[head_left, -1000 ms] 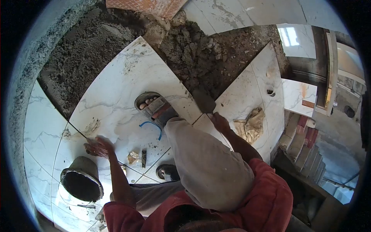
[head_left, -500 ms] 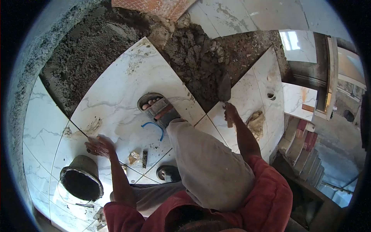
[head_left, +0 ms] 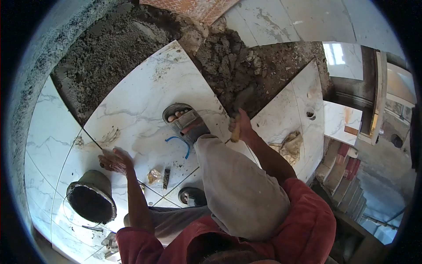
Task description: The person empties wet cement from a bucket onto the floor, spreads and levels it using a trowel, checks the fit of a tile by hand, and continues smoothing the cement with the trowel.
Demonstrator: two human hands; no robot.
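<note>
My right hand [head_left: 242, 126] is closed round the wooden handle of a trowel [head_left: 246, 97], whose blade lies against the dark wet mortar [head_left: 226, 61] at the corner between the tiles. My left hand [head_left: 116, 162] rests with fingers spread on a white marbled tile [head_left: 145, 97], beside a joint line. Just below that hand stands a black bucket [head_left: 91, 198] with dark, wet-looking inner walls. My sandalled foot [head_left: 187, 123] is on the large tile, with a blue strip [head_left: 180, 145] next to it.
A crumpled cloth [head_left: 291, 148] lies on the right tiles, near a round hole [head_left: 311, 114]. A small dark block [head_left: 166, 178] and a plastic scrap [head_left: 154, 176] are on the floor. Rough mortar [head_left: 101, 61] spreads at upper left. Steps [head_left: 349, 189] descend at the right.
My right hand has carried the trowel from the right tile's edge back left into the mortar corner. The view has shifted slightly; my left hand stays on the tile.
</note>
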